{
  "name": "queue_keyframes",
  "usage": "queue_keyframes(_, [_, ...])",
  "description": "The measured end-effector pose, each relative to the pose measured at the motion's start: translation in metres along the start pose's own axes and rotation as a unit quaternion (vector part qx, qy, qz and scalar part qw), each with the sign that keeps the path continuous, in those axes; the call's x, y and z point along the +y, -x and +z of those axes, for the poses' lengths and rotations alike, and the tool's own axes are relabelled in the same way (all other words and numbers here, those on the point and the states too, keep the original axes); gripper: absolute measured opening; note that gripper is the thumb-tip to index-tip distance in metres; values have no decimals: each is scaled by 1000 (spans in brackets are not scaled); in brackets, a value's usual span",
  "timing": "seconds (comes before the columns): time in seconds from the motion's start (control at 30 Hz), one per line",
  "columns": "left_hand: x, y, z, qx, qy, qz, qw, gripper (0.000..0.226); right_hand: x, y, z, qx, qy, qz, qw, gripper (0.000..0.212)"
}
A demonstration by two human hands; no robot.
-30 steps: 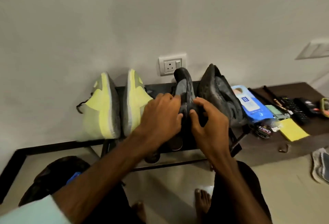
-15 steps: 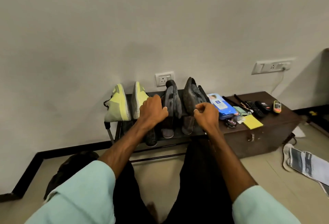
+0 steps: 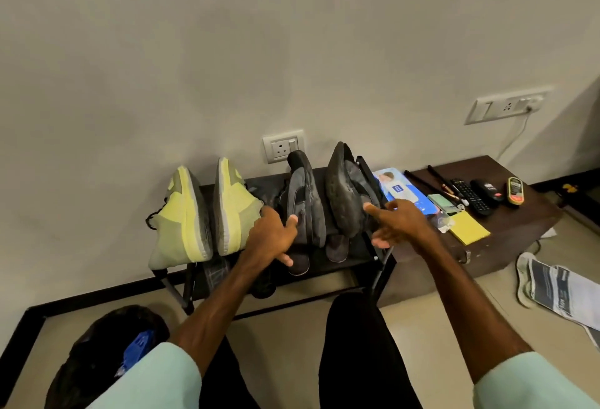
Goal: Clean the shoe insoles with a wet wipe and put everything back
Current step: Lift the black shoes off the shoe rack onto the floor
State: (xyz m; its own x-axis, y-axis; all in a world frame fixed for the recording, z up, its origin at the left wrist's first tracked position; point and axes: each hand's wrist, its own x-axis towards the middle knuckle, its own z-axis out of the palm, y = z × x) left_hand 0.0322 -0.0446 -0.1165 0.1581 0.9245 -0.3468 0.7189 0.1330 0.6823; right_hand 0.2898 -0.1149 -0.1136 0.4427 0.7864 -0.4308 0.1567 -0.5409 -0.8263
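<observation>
Head view: a pale wall (image 3: 292, 51) with a socket (image 3: 283, 147) backs a low shoe rack (image 3: 380, 275) on the tiled floor (image 3: 292, 321). The dark shoes (image 3: 305, 200) stand upright on the rack, and the wipe pack (image 3: 399, 187) lies on the brown counter (image 3: 519, 223). The left hand (image 3: 271, 239) and right hand (image 3: 399, 223) hover with fingers loosely spread, holding nothing.

The left hand (image 3: 271, 238) and right hand (image 3: 397, 225) have released their grip on the upright dark grey fabric shoe (image 3: 306, 200). Fingers that were curled half a second ago are now spread.

Four shoes (image 3: 181, 223), maybe insoles (image 3: 337, 251), on rack (image 3: 384, 265)
</observation>
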Motion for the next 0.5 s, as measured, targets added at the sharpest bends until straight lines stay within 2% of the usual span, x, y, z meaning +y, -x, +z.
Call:
queue_keyframes(0.07, [-5, -1, -2, -81, 115, -54, 989, 69, 7, -11, 1, -65, -86, 35, 994, 77])
queue_keyframes(0.1, [-6, 0, -3, -126, 181, -80, 972, 70, 10, -15, 2, -99, -144, 53, 983, 86])
queue_keyframes(0.17, [-7, 3, -7, -184, 289, -97, 934, 75, 13, -20, 0, -141, -212, 71, 964, 84])
queue_keyframes(0.23, [-9, 5, -8, -194, 346, -82, 914, 87, 13, -22, -4, -148, -225, 72, 960, 72])
queue_keyframes(0.3, [-11, 9, -6, -181, 360, -67, 913, 91, 9, -20, -5, -149, -217, 65, 962, 60])
queue_keyframes(0.33, [-9, 11, -3, -161, 363, -64, 915, 86, 7, -17, -5, -149, -210, 56, 965, 56])
queue_keyframes(0.4, [-4, 13, 6, -104, 352, -44, 929, 60, 2, -12, 0, -138, -198, 39, 970, 54])
queue_keyframes(0.5, [2, 12, 14, 0, 262, 16, 965, 30, -4, -4, 12, -88, -186, 0, 979, 60])
